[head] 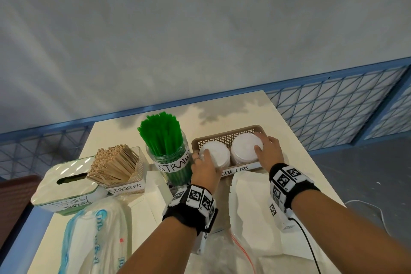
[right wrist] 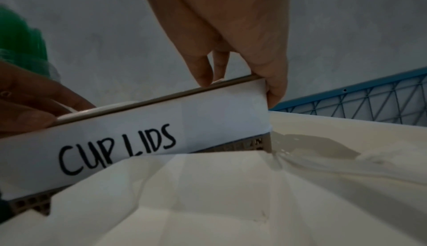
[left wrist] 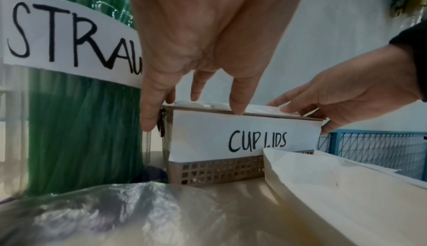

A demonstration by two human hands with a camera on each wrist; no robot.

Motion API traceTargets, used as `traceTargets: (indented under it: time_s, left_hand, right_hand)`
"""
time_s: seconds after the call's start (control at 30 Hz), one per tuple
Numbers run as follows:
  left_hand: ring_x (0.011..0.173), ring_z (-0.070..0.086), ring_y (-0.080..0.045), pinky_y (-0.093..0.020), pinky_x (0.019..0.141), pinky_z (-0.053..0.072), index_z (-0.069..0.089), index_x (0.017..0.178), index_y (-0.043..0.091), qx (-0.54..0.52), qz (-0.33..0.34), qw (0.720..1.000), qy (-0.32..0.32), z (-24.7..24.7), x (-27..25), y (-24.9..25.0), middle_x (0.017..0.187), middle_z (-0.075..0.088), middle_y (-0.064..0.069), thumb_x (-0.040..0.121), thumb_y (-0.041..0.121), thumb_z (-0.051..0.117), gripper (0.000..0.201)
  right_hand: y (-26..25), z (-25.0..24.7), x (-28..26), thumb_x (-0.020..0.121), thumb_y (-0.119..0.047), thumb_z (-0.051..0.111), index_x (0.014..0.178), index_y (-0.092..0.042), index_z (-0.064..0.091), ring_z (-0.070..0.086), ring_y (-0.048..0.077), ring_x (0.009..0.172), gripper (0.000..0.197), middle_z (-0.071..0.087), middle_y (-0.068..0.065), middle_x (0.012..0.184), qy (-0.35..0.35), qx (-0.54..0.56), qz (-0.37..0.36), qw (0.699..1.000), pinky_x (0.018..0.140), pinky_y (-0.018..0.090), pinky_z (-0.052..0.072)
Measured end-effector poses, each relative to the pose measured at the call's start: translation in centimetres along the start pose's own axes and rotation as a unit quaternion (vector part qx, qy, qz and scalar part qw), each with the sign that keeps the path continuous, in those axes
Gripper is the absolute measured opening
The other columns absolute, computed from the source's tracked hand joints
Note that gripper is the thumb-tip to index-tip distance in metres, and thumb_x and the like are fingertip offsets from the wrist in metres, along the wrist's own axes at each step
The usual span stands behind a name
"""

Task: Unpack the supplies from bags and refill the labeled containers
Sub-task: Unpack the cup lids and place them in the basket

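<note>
Cream table, hands on basketed cup lids

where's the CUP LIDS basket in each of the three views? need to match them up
Head: CUP LIDS basket right of centre on the table, beside the straws jar; left hand and right hand on the lid stacks.
Left wrist: basket at centre, below the fingers.
Right wrist: basket tilted across the middle, partly behind a white paper bag.
Shared landmark: the handwritten CUP LIDS label.
</note>
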State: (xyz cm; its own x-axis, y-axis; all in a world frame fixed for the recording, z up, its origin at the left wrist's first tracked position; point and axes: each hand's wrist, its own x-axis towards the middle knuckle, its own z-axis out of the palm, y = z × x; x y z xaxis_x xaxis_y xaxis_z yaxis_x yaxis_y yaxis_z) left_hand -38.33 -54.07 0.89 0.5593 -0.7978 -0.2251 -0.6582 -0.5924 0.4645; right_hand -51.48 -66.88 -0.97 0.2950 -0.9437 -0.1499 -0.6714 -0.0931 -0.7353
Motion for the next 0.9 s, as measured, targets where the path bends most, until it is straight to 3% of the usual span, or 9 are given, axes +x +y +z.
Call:
traceTargets:
  time_s: [0.23, 0.37, 0.43, 0.5, 0.57, 0.6, 0.73, 0.8, 0.9]
  left_hand:
    - [0.132, 0.027, -0.041, -0.042, 0.11, 0.03, 0.014, 0.147, 0.018, 0.024, 0.012, 1.0, -0.013, 0.4, 0.1, -0.1, 0.151, 0.005, -0.02, 0.094, 0.021, 0.047, 0.062]
    - [0.133, 0.029, -0.039, -0.044, 0.108, 0.034, 0.015, 0.147, 0.018, 0.002, 0.004, 1.0, -0.013, -0.2, 0.0, -0.3, 0.152, 0.006, -0.018, 0.093, 0.02, 0.05, 0.064]
    - [0.135, 0.027, -0.037, -0.044, 0.109, 0.034, 0.015, 0.147, 0.016, -0.01, 0.024, 1.0, -0.005, -1.0, -0.4, -0.3, 0.151, 0.009, -0.018, 0.091, 0.02, 0.053, 0.068]
    - [0.133, 0.033, -0.034, -0.042, 0.107, 0.037, 0.02, 0.145, 0.013, -0.026, 0.063, 0.998, 0.003, -2.2, -1.4, -0.2, 0.148, 0.021, -0.018, 0.091, 0.019, 0.054, 0.065]
    - [0.123, 0.043, -0.029, -0.033, 0.101, 0.039, 0.032, 0.139, 0.009, -0.024, 0.102, 0.994, 0.015, -3.9, -3.1, -0.2, 0.138, 0.036, -0.016, 0.092, 0.019, 0.053, 0.052]
    - [0.115, 0.048, -0.026, -0.028, 0.094, 0.039, 0.04, 0.132, 0.008, -0.016, 0.123, 0.992, 0.03, -4.8, -4.1, -0.4, 0.131, 0.044, -0.014, 0.093, 0.02, 0.053, 0.043]
    - [0.078, 0.052, -0.014, -0.018, 0.061, 0.031, 0.059, 0.093, 0.01, 0.024, 0.197, 0.979, 0.042, -7.7, -9.5, -1.6, 0.089, 0.057, -0.001, 0.092, 0.029, 0.055, 0.019]
    - [0.07, 0.051, -0.013, -0.02, 0.059, 0.035, 0.062, 0.087, 0.011, 0.08, 0.227, 0.97, -0.03, -8.0, -12.9, -2.5, 0.08, 0.06, -0.002, 0.092, 0.039, 0.053, 0.031]
    - [0.077, 0.055, -0.017, -0.024, 0.066, 0.036, 0.064, 0.094, 0.011, 0.145, 0.242, 0.944, -0.172, -6.1, -17.3, -4.7, 0.091, 0.066, -0.006, 0.085, 0.051, 0.057, 0.042]
  right_hand:
    - [0.1, 0.1, -0.2, 0.093, -0.009, 0.048, 0.14, -0.021, 0.037, 0.031, 0.032, 0.132, 0.05, 0.022, 0.012, 0.148, 0.007, -0.022, 0.008, 1.0, 0.109, 0.036, 0.029]
    - [-0.5, -0.1, -1.0, 0.093, -0.018, 0.05, 0.143, -0.022, 0.031, 0.025, 0.033, 0.136, 0.053, 0.018, 0.013, 0.15, 0.053, -0.038, 0.002, 0.998, 0.113, 0.044, 0.024]
    - [-1.1, -0.4, -2.0, 0.092, -0.019, 0.053, 0.14, -0.019, 0.035, 0.025, 0.03, 0.136, 0.052, 0.019, 0.012, 0.15, 0.115, -0.023, -0.037, 0.992, 0.113, 0.043, 0.022]
    - [-2.2, -0.8, -3.6, 0.088, -0.012, 0.057, 0.129, -0.014, 0.047, 0.038, 0.026, 0.127, 0.042, 0.034, 0.009, 0.141, 0.157, 0.038, -0.118, 0.98, 0.107, 0.032, 0.031]
    - [-3.4, -1.3, -5.9, 0.085, -0.009, 0.063, 0.111, -0.012, 0.057, 0.056, 0.019, 0.105, 0.027, 0.051, 0.002, 0.118, 0.102, 0.108, -0.193, 0.97, 0.089, 0.024, 0.041]
    - [-4.0, -1.5, -7.5, 0.083, -0.012, 0.066, 0.106, -0.014, 0.059, 0.06, 0.016, 0.096, 0.024, 0.056, -0.001, 0.11, 0.028, 0.121, -0.22, 0.968, 0.083, 0.023, 0.045]
    - [-4.4, 0.0, -13.4, 0.078, -0.032, 0.072, 0.12, -0.022, 0.054, 0.055, 0.012, 0.1, 0.048, 0.053, -0.003, 0.119, -0.289, -0.069, -0.254, 0.92, 0.088, 0.023, 0.048]
    - [-3.7, 1.4, -15.3, 0.078, -0.034, 0.071, 0.125, -0.024, 0.05, 0.053, 0.016, 0.1, 0.052, 0.048, 0.0, 0.124, -0.329, -0.158, -0.239, 0.9, 0.087, 0.025, 0.045]
    - [-3.0, 2.8, -16.9, 0.085, -0.021, 0.063, 0.109, -0.018, 0.061, 0.057, 0.02, 0.1, 0.024, 0.059, 0.003, 0.112, -0.298, -0.194, -0.231, 0.906, 0.083, 0.022, 0.04]
